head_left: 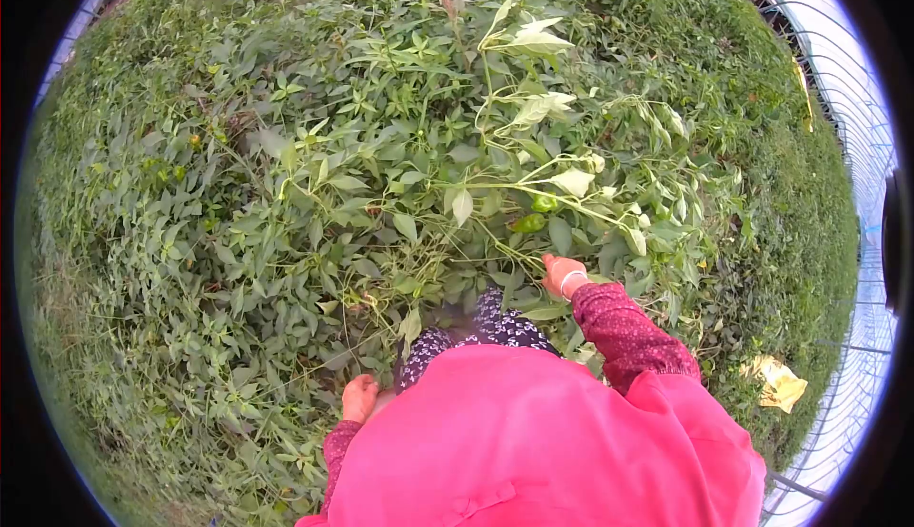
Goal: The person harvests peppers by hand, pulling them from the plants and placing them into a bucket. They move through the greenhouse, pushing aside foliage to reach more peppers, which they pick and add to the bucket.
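Pink top (571, 432), crowding plants (347, 182) (green peppers (545, 203) showing), yellow scrap (783, 386)

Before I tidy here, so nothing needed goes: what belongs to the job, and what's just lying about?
Likely job things:
stems at the right hand
green peppers nearby

Apparently just lying about:
yellow scrap, far right

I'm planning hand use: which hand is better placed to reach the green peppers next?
Probably the right hand: it is close to the green peppers, just below them in view, while the left hand is much farther off.
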Tool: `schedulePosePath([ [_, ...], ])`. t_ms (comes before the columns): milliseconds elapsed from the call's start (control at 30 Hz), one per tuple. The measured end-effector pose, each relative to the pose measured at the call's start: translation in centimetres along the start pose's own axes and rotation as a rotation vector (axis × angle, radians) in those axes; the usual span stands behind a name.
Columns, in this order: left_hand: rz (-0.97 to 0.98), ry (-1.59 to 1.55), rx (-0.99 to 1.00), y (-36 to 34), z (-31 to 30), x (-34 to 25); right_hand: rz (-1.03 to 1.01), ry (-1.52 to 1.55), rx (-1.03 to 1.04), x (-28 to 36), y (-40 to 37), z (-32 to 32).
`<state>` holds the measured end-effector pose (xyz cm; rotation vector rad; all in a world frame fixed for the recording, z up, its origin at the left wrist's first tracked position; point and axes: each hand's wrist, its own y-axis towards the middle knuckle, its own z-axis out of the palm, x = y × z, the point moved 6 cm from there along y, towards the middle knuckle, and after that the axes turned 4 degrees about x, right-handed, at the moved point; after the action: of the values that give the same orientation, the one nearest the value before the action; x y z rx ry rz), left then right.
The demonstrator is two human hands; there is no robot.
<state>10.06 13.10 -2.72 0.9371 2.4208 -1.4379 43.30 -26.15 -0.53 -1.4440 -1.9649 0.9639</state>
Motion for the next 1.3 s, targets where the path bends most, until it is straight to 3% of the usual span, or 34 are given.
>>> schedulePosePath([
  [133,-0.029,-0.067,0.023,0.2,-0.6,-2.1,0.109,0.119,-0.162,-1.7,0.5,-2.9],
  [300,0.067,0.011,0.004,2.0,-1.3,-2.3,0.087,0.124,-0.452,-2.3,1.9,-9.8],
  [433,0.049,0.045,0.013,2.4,-1.6,-2.2,0.051,-0.034,-0.425,0.2,2.8,-13.5],
  [500,0.03,0.014,0.018,2.2,-1.6,-2.0,-0.007,0.069,-0.509,1.3,2.5,-14.4],
  [633,0.017,-0.029,0.007,1.1,-1.1,-2.0,0.001,0.11,-0.499,1.0,2.9,-14.2],
  [800,0.025,-0.079,-0.018,1.6,1.0,2.2,0.065,0.183,-0.392,-0.2,3.5,-12.6],
  [900,-0.016,-0.054,-0.016,0.9,0.2,0.9,0.06,0.179,-0.464,0.2,2.2,-12.3],
  [1067,-0.044,-0.119,0.015,1.6,-0.5,1.3,0.106,0.238,-0.379,0.5,0.4,-10.7],
  [1167,0.057,-0.032,-0.045,1.3,-2.0,-0.2,0.151,0.239,-0.324,-0.6,1.9,-8.3],
  [1300,0.027,-0.245,0.093,5.1,-0.9,5.7,0.156,0.345,-0.268,-0.1,1.1,-6.5],
])
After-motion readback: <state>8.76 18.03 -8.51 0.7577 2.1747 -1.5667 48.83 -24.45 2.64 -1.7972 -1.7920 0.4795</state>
